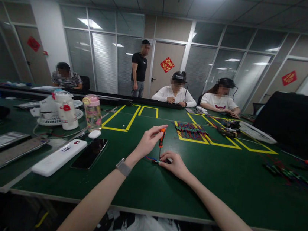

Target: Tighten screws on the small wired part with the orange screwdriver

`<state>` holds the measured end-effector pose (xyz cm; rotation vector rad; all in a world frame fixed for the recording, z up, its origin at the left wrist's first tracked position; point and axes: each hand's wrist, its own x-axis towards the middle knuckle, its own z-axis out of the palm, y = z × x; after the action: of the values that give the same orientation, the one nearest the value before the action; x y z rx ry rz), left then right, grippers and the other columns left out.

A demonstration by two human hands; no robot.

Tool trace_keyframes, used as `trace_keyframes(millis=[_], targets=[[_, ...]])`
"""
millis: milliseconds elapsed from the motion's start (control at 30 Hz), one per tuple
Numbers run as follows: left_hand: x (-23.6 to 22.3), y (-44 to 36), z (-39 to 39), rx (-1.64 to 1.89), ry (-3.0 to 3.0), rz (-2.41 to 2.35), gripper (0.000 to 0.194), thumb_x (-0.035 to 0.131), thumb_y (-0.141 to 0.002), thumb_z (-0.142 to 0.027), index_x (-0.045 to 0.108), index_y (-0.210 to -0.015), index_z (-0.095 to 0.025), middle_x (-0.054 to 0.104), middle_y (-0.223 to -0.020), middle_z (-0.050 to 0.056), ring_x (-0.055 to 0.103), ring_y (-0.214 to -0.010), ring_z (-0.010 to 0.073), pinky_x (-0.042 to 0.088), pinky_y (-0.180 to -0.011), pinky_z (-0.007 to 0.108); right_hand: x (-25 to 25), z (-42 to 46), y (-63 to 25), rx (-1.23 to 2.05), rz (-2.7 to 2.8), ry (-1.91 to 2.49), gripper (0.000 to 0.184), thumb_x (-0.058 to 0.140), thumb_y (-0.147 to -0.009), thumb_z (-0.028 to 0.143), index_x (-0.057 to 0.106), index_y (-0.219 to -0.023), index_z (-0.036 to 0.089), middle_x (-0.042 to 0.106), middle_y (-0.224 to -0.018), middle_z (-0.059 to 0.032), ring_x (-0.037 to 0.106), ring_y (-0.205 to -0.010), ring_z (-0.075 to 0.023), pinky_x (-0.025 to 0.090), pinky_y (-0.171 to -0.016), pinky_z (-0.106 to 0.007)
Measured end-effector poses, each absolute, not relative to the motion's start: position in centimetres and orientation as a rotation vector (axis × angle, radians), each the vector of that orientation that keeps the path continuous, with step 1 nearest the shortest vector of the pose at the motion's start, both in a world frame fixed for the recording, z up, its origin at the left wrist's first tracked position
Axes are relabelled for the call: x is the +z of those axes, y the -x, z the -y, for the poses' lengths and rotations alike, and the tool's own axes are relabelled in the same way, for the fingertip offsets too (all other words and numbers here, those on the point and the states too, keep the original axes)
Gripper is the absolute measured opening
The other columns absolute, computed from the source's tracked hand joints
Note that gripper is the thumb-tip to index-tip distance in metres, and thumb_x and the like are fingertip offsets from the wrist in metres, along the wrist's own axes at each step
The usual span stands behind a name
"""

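Observation:
My left hand pinches the orange handle of a small screwdriver, held upright with its tip down on a small wired part on the green table. My right hand is closed on that part and presses it against the table, thin red and blue wires trailing out to the left. A watch sits on my left wrist.
A black phone, a white power bank, two bottles and a small fan lie at the left. Bundles of coloured wires fill yellow-taped boxes ahead. Several other people sit or stand beyond the table's far edge.

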<state>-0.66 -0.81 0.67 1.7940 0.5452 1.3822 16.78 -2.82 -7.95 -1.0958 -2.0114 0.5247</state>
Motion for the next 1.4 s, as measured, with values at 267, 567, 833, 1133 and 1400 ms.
trace_keyframes(millis=[267, 567, 833, 1133, 1400], targets=[[0.57, 0.8, 0.83, 1.484, -1.84, -0.625, 0.025, 0.063, -0.082, -0.028, 0.069, -0.104, -0.017, 0.066, -0.096, 0.007, 0.064, -0.085, 0.0156, 0.053, -0.076, 0.026, -7.96, 2.86, -16.81, 0.54, 2.004, 1.098, 0.008, 0.072, -0.074, 0.026, 0.072, -0.073, 0.018, 0.07, -0.091, -0.0069, 0.065, -0.082, -0.0181, 0.051, -0.078, -0.031], [1.03, 0.91, 1.28, 1.419, -1.92, -0.552, 0.031, 0.048, -0.091, -0.026, 0.065, -0.117, -0.021, 0.062, -0.118, 0.008, 0.057, -0.113, 0.0198, 0.048, -0.094, 0.031, -7.93, 2.83, -16.83, 0.531, 2.018, 1.09, 0.008, 0.072, -0.075, 0.026, 0.073, -0.075, 0.018, 0.07, -0.09, -0.0067, 0.066, -0.082, -0.0179, 0.051, -0.076, -0.03], [0.84, 0.97, 0.58, 1.397, -1.74, -0.535, 0.029, 0.061, -0.083, -0.028, 0.067, -0.108, -0.014, 0.07, -0.1, 0.01, 0.067, -0.09, 0.0194, 0.053, -0.085, 0.033, -7.98, 2.9, -16.94, 0.523, 1.995, 1.15, 0.006, 0.074, -0.072, 0.025, 0.073, -0.075, 0.02, 0.072, -0.099, -0.0076, 0.066, -0.093, -0.0213, 0.05, -0.085, -0.035], [0.69, 0.81, 1.15, 1.476, -1.933, -0.609, 0.028, 0.053, -0.089, -0.029, 0.067, -0.111, -0.021, 0.065, -0.106, 0.007, 0.062, -0.097, 0.0172, 0.051, -0.083, 0.028, -7.92, 2.92, -16.85, 0.576, 1.972, 1.142, 0.007, 0.074, -0.071, 0.026, 0.073, -0.075, 0.02, 0.074, -0.099, -0.0091, 0.065, -0.104, -0.0253, 0.049, -0.092, -0.042], [0.75, 0.77, 0.66, 1.397, -1.729, -0.542, 0.03, 0.06, -0.083, -0.027, 0.067, -0.11, -0.014, 0.071, -0.099, 0.01, 0.067, -0.091, 0.0186, 0.051, -0.085, 0.031, -7.77, 3.03, -16.84, 0.568, 1.976, 1.128, 0.009, 0.073, -0.072, 0.027, 0.074, -0.076, 0.019, 0.074, -0.099, -0.0098, 0.066, -0.103, -0.0255, 0.05, -0.091, -0.041]])
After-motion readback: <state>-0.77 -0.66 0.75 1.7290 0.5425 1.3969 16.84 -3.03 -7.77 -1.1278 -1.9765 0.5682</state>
